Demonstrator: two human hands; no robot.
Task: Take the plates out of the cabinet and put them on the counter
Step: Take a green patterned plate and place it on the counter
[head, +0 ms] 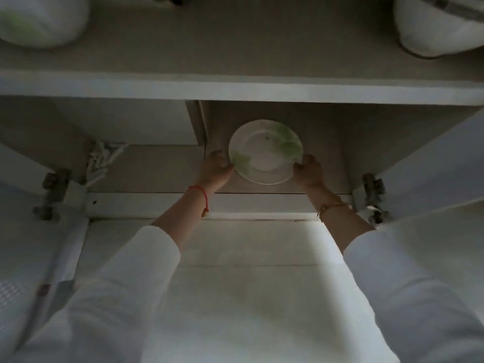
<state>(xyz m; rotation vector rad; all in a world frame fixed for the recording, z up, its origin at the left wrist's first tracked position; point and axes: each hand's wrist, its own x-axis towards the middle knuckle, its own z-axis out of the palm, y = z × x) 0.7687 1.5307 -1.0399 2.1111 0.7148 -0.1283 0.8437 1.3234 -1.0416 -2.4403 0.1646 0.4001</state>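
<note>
A white plate (pixel 264 150) with green leaf prints sits on the lower shelf (pixel 162 169) inside the open cabinet. My left hand (pixel 216 167) grips its left rim, and my right hand (pixel 307 170) grips its right rim. Both arms reach up into the cabinet in white sleeves. Whether more plates lie under this one is hidden.
The upper shelf (pixel 235 85) holds a white bowl with green print (pixel 39 19) at the left and another white bowl (pixel 440 24) at the right. Open doors with metal hinges (pixel 53 192) (pixel 373 195) flank the opening. A vertical divider (pixel 195 121) stands left of the plate.
</note>
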